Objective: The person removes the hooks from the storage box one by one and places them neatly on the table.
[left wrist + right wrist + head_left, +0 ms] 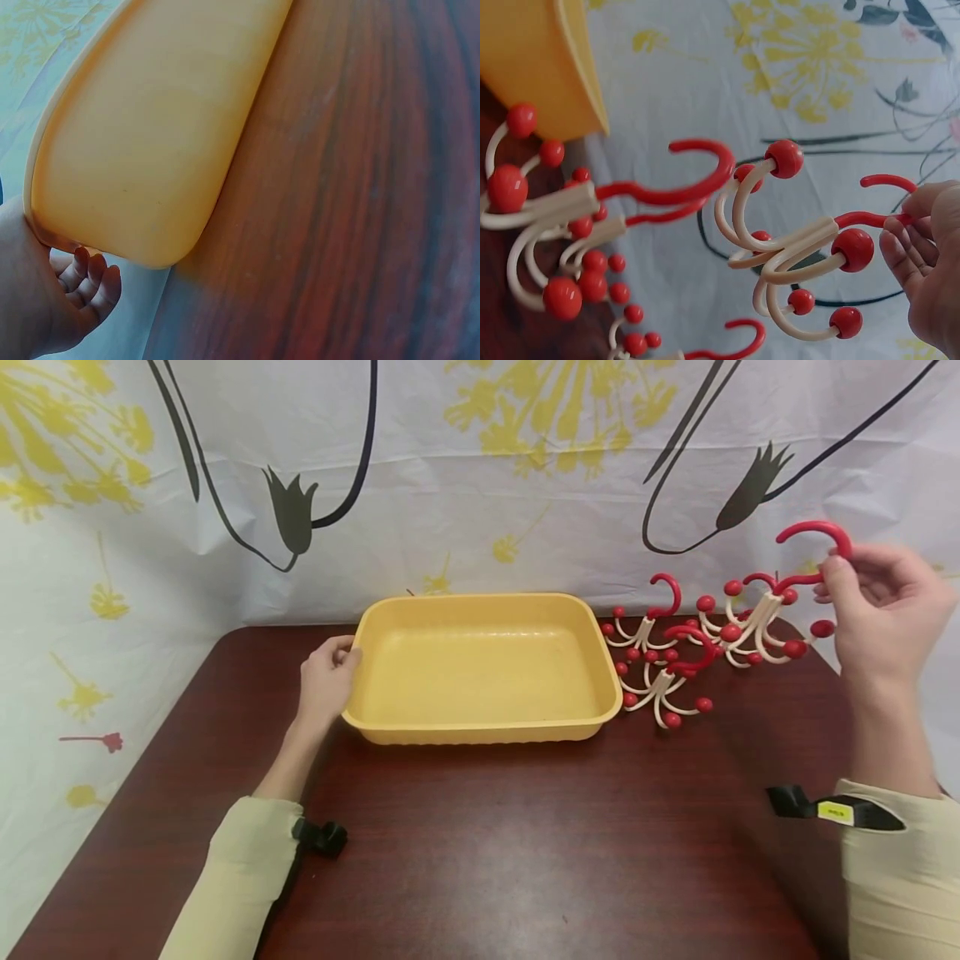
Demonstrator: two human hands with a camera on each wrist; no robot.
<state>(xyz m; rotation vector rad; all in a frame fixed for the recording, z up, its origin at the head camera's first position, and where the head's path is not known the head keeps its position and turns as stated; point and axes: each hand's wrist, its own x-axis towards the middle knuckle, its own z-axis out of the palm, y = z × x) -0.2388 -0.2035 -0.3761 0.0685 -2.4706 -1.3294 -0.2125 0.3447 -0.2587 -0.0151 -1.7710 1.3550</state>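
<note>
A yellow plastic tub [480, 732] with a rounded rim stands at the back of the dark wooden table. My left hand [327, 681] grips its left end, the thumb at the rim and the fingers curled underneath, as the left wrist view shows. Over on the right, my right hand [885, 610] pinches the red hook of a cream multi-arm hanger [802, 240] tipped with red balls. This hanger hangs raised, overlapping another in the head view. Three similar hangers, including a front one [662, 685] and a back one [643, 631], stand close to the tub's right side.
The dark reddish table [480, 843] stretches forward from the tub. Behind it hangs a white cloth [450, 543] printed with yellow and grey flowers. Black straps with small devices circle both sleeve cuffs.
</note>
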